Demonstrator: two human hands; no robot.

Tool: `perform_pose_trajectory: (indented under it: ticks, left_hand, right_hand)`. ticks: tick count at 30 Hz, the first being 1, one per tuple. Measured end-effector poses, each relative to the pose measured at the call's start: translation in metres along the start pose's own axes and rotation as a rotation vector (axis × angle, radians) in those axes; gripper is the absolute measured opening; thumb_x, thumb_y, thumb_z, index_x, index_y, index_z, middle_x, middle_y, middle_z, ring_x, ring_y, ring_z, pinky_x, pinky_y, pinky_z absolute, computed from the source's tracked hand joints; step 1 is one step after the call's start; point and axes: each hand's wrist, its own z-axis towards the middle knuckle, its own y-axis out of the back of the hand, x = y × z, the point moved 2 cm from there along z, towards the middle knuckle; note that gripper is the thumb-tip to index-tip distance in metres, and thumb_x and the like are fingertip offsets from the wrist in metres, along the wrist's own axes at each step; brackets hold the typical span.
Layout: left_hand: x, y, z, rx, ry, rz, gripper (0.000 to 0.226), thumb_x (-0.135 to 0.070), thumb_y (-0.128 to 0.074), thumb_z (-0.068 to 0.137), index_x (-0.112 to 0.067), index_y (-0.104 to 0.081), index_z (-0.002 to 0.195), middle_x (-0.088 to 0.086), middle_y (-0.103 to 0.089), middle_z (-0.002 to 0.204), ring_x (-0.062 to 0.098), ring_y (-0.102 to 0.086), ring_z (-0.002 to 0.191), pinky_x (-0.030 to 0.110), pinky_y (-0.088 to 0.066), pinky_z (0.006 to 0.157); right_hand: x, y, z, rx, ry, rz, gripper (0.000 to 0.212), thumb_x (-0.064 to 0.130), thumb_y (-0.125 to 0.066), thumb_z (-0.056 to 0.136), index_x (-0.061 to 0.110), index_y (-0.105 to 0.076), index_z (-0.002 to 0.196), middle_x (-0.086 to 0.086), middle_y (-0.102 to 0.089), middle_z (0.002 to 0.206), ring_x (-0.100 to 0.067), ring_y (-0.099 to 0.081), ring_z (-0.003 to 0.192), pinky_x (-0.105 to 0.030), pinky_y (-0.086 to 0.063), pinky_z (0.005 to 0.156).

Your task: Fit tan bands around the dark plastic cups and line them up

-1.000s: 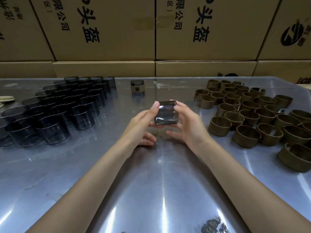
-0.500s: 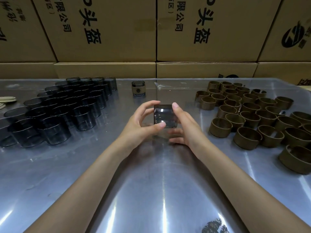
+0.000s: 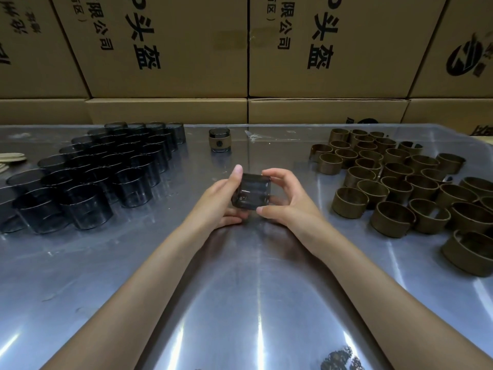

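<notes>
Cup (image 3: 251, 191) held tilted, base toward camera.

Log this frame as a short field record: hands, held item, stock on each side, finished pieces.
left hand: grips held cup
right hand: grips same cup
held cup: dark, no band, above metal table
bare cups: grouped on left
tan bands: loose group on right
banded cup: one, upright at far centre
backdrop: cardboard boxes

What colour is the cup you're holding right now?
Dark, smoky translucent grey; the cup has no tan band on it, seen in the head view.
</notes>
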Motion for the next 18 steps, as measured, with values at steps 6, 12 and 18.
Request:
perform_pose_trajectory:
  ticks: [6,12,18]
  left_hand:
    - [0.003,0.002,-0.001,0.007,-0.036,-0.156,0.027,-0.039,-0.063,0.090,-0.027,-0.062,0.114,-0.001,-0.070,0.108,0.018,-0.073,0.087,0.029,-0.057,0.082]
    - [-0.004,0.002,-0.010,0.101,-0.256,-0.164,0.051,-0.014,-0.077,0.076,-0.030,-0.058,0.121,0.003,-0.056,0.135,0.021,-0.054,0.127,0.039,-0.046,0.104]
    - [-0.006,-0.002,-0.011,0.159,-0.293,-0.182,0.066,-0.011,-0.069,0.071,-0.030,-0.051,0.132,-0.002,-0.048,0.141,0.014,-0.061,0.117,0.028,-0.052,0.090]
  right_hand:
    - [-0.004,-0.001,0.005,-0.033,-0.148,0.150,0.051,0.026,-0.067,0.087,0.035,-0.041,0.129,0.006,-0.044,0.137,-0.014,-0.055,0.119,-0.035,-0.049,0.096]
    - [-0.002,0.000,0.009,-0.082,-0.291,0.163,0.061,0.070,-0.048,0.077,0.031,-0.049,0.123,0.003,-0.059,0.116,-0.014,-0.065,0.088,-0.027,-0.054,0.064]
    - [-0.004,0.006,0.009,-0.122,-0.309,0.296,0.025,0.038,-0.054,0.094,0.021,-0.056,0.113,-0.004,-0.064,0.120,-0.017,-0.068,0.084,-0.026,-0.054,0.064]
